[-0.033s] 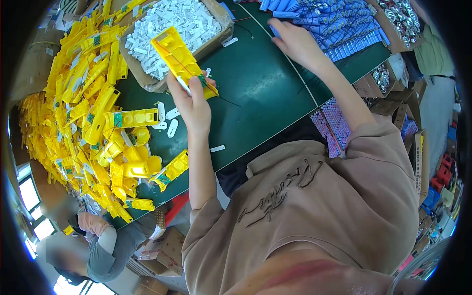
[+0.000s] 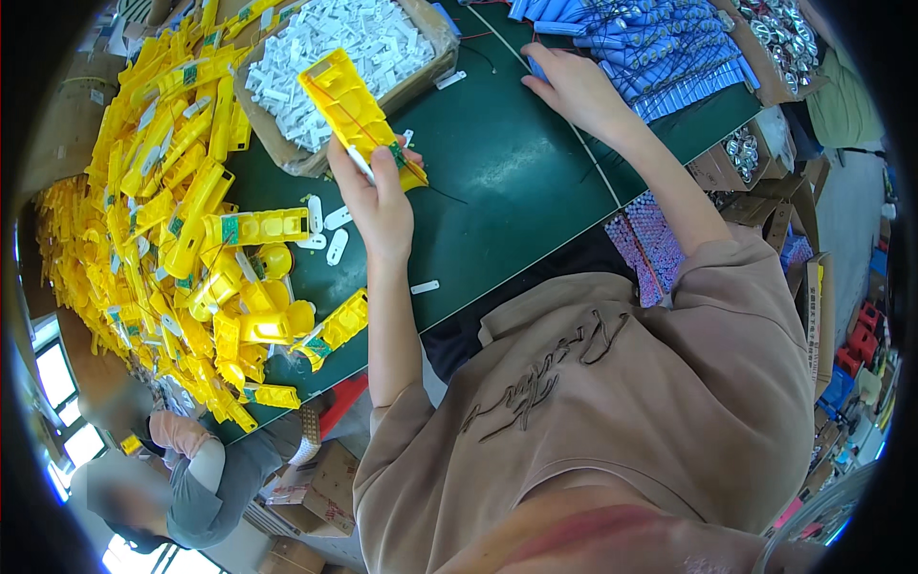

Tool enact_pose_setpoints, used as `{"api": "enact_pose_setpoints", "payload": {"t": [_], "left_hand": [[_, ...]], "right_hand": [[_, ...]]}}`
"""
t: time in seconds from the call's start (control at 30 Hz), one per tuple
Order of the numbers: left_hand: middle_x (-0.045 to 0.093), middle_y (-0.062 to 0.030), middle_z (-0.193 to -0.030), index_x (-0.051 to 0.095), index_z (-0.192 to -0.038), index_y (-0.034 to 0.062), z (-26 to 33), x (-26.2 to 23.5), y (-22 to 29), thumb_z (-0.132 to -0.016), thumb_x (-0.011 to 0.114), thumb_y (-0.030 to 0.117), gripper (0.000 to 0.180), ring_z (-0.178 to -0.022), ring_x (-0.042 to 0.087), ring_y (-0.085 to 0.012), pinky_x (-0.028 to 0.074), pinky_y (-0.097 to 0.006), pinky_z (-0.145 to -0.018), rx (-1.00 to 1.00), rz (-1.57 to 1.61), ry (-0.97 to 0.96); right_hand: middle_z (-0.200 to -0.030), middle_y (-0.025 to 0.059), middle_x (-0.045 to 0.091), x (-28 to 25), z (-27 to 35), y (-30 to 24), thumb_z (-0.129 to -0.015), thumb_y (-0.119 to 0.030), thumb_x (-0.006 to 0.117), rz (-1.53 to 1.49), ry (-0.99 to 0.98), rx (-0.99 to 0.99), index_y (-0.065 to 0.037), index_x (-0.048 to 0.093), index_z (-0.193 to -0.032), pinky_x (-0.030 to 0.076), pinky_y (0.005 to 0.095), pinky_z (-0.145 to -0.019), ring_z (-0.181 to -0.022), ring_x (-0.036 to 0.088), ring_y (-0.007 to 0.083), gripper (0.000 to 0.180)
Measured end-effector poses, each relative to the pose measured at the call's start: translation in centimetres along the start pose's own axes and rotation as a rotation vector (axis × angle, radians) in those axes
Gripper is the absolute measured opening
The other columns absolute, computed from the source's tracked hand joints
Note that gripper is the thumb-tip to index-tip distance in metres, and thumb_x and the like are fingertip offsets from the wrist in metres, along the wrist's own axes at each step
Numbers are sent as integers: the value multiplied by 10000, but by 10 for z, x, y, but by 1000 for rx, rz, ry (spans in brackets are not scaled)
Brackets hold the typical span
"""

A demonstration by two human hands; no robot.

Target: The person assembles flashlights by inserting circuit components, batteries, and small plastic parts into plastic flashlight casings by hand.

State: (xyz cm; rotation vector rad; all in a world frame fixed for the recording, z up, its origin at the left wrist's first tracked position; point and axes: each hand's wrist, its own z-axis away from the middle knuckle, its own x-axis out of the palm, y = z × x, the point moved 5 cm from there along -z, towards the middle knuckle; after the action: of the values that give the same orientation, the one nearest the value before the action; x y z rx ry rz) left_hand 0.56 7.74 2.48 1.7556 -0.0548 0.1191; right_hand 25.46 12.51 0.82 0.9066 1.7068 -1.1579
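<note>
The work in hand looked like filling yellow cases, and the step seemed to be fetching a blue part for the held case. At the left lay a pile of yellow cases [image 2: 199, 215]; just right of it, at the far side, stood a box [image 2: 442, 65] of white pieces. Near that box, the left hand [image 2: 378, 196] was clamped on the near end of a yellow case [image 2: 344, 100], held above the green table [image 2: 488, 220]. The case was tilted, far end leftward, its open hollows showing, with a red wire [image 2: 356, 120] along it, a small green board by the thumb and a dark wire trailing right. Farther right, the right hand [image 2: 583, 91] had its thumb and fingers around a blue piece [image 2: 537, 68]; whether they were closed on it I cannot tell. Beyond lay a heap of blue cylinders [image 2: 641, 67]. The next move probably called for a secure pinch and keeping loose wires from snagging.
</note>
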Motion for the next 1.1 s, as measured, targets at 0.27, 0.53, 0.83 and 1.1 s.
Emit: {"api": "enact_pose_setpoints", "payload": {"t": [0.27,0.53,0.83,1.1], "left_hand": [[565,-126,-969,316,-1302,24,-1,-2,-1,-932,408,51,382,-760,585,-148,510,-290,-678,-24,-20,-17],[565,-122,-976,314,-1305,21,-1,-2,-4,-934,416,60,387,-776,586,-142,511,-291,-692,-25,-20,-29],[566,-128,-982,318,-1304,22,1,-2,-4,-937,413,67,382,-755,595,-143,510,-286,-693,-26,-35,-63],[569,-116,-943,327,-1286,16,-2,-2,-6,-935,404,50,361,-725,591,-147,513,-288,-684,-23,-23,-32]], "right_hand": [[-906,61,485,-7,-1,-22,-781,-216,658,283,-71,-578,-54,588,-1070,477,336,-715,-882,546,201,339],[-844,60,545,14,-4,-23,-828,-233,626,171,-50,-681,-61,571,-977,474,340,-670,-777,576,227,234],[-690,-13,542,8,-2,-18,-936,-277,506,-980,-379,103,-127,541,-1212,421,182,-533,-635,514,29,316],[-884,26,567,-10,-1,-33,-961,-184,481,-1540,-525,277,-26,456,-1288,445,193,-593,-724,557,86,364]]}}
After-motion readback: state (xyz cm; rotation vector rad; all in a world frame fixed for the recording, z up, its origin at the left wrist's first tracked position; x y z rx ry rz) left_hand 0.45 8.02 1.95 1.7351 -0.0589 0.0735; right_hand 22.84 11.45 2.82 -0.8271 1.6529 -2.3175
